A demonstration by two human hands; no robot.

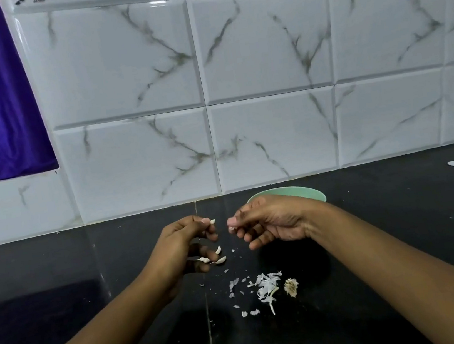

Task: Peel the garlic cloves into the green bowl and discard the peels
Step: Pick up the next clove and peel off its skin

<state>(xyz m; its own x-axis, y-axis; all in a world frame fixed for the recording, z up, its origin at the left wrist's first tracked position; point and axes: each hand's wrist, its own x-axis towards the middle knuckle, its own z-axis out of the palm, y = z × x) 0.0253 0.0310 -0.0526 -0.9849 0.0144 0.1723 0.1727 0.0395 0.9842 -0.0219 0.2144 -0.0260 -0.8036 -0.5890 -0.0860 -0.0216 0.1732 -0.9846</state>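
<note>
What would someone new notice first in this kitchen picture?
Two hands meet over the dark counter: the left hand pinches a garlic clove, the right hand pinches a small white scrap. The green bowl peeks out behind the right hand, and a pale heap of peels lies nearer the person.

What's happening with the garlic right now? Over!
Left hand pinching a garlic clove, more cloves just below. Right hand pinching a white scrap. Green bowl behind right hand, contents hidden. Peels loose on counter, nothing blocking.
</note>
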